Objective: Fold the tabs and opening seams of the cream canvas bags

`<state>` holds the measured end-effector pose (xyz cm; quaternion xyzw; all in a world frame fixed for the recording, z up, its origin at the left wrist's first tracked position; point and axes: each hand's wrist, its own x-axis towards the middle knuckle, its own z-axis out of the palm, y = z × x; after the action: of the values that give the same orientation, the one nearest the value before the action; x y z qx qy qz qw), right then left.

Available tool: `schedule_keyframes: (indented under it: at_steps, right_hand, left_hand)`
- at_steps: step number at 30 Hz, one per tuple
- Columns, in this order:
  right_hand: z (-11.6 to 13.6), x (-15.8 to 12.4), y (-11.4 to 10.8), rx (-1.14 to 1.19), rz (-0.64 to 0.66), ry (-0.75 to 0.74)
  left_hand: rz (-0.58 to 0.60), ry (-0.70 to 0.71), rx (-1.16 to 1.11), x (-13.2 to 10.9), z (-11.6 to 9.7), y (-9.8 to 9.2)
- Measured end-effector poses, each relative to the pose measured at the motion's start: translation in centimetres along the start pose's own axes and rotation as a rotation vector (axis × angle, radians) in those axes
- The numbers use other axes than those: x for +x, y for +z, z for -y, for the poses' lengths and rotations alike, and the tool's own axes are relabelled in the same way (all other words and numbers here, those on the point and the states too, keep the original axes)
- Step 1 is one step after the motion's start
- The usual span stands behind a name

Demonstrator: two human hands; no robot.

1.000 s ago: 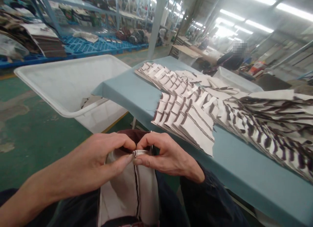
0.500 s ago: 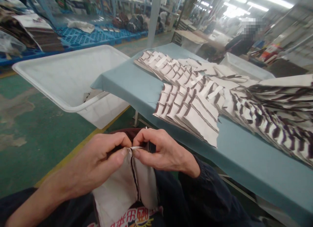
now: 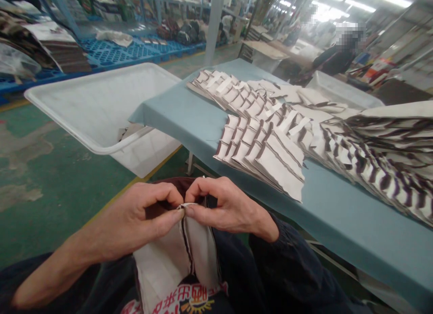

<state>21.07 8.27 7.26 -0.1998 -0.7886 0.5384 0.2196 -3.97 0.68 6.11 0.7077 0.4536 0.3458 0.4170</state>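
Between my hands, over my lap, hangs a white fabric piece [image 3: 162,260] with a dark seam down its middle and a brown side behind. My left hand [image 3: 135,219] pinches its top edge just left of the seam, thumb against forefinger. Close beside it, my right hand [image 3: 223,205] pinches the same edge right of the seam. The fingertips of both hands almost meet there. On the table to the right, a fanned stack of similar white pieces with dark seams [image 3: 284,156] lies nearest to my right hand.
The blue-covered table [image 3: 341,214] runs from ahead to my right, bearing more overlapping fabric pieces [image 3: 365,165]. A white plastic bin [image 3: 91,97] stands on the left against its corner. Blue pallets [image 3: 115,50] with goods lie behind. A person [image 3: 338,57] is at the far right.
My left thumb has slid a little to the right along the edge, closer to the right thumb. Both hands keep their pinch, and the view has shifted slightly.
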Motion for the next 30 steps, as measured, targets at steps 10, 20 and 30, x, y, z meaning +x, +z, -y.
schedule_keyframes:
  at_steps: [10,20,30]
  right_hand:
    - [-0.7,0.5,0.9,-0.065,-0.044,0.044]
    - [-0.1,0.6,1.9,-0.379,-0.060,0.001]
    - [0.7,1.0,3.0,-0.407,-0.133,0.030]
  left_hand:
    - [-0.045,0.023,0.051,-0.1,-0.1,-0.2]
    - [-0.131,0.147,0.286,-1.3,-0.6,-0.8]
    - [-0.078,0.257,0.343,-1.0,-1.4,-2.1]
